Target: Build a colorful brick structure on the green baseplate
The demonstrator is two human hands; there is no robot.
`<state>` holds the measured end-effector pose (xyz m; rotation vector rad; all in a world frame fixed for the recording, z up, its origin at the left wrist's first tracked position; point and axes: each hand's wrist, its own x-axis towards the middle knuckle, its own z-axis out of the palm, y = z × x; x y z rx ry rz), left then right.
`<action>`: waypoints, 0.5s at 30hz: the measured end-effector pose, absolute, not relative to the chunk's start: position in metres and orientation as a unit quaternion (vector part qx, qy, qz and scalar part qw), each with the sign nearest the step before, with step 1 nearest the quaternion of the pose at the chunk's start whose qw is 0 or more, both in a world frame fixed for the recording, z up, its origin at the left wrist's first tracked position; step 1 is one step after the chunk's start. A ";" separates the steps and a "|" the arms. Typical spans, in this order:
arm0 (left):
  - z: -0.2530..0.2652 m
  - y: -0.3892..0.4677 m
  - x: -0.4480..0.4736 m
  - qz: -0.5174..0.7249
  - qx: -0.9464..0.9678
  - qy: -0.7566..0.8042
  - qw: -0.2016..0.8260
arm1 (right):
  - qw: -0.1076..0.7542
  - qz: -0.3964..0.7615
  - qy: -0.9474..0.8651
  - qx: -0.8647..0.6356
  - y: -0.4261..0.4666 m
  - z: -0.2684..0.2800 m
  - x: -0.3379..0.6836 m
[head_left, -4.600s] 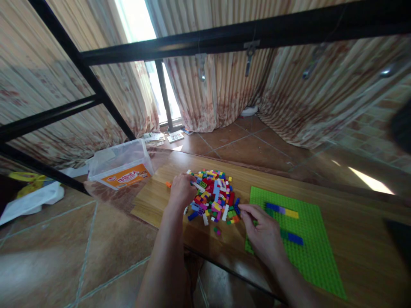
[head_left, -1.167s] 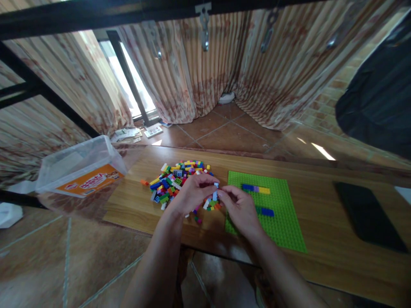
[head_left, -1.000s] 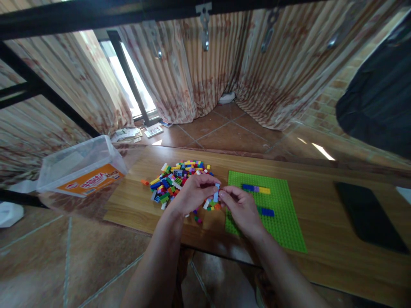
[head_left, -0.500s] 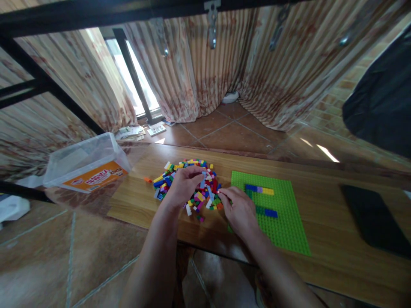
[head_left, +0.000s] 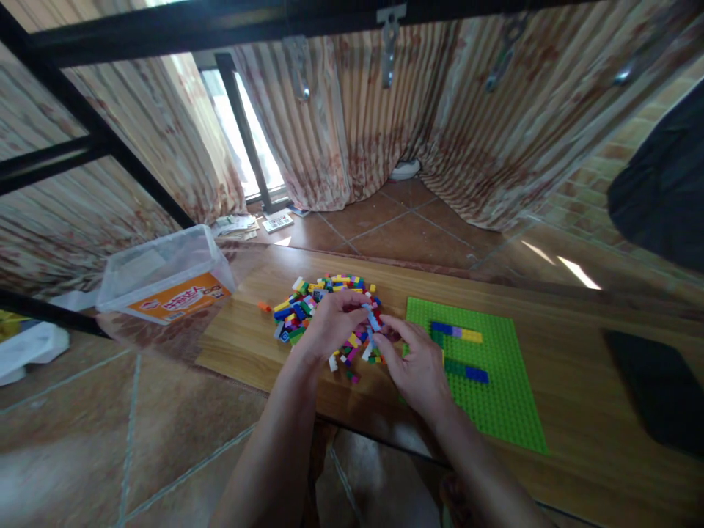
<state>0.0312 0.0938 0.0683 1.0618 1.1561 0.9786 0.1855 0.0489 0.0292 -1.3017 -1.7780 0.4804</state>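
Note:
My left hand (head_left: 334, 324) is closed in a pinch on a light blue toy brick (head_left: 373, 318), held just above the pile of loose bricks (head_left: 300, 308). From the other side my right hand (head_left: 416, 361) grips the same brick between thumb and index finger. The fingers hide part of it, and I cannot make out whether another small piece is in the right fingers. Right of the hands lies a green baseplate (head_left: 503, 381). It bears a row of blue, purple and yellow bricks (head_left: 456, 331) and a nearer row ending in a blue brick (head_left: 476, 375).
A clear plastic box (head_left: 165, 268) with an orange label stands left of the wooden table (head_left: 236, 345). A dark flat object (head_left: 652, 381) lies at the table's right. A black metal bar (head_left: 330, 22) crosses overhead, with striped curtains (head_left: 352, 125) behind it.
My hands have come together, the right one moving up and left to meet the light blue brick in the left. The whole view has shifted slightly, so things appear farther right.

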 end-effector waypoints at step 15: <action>0.071 0.091 0.046 0.389 0.576 0.413 0.589 | 0.428 0.212 -0.684 -0.552 0.048 0.031 0.203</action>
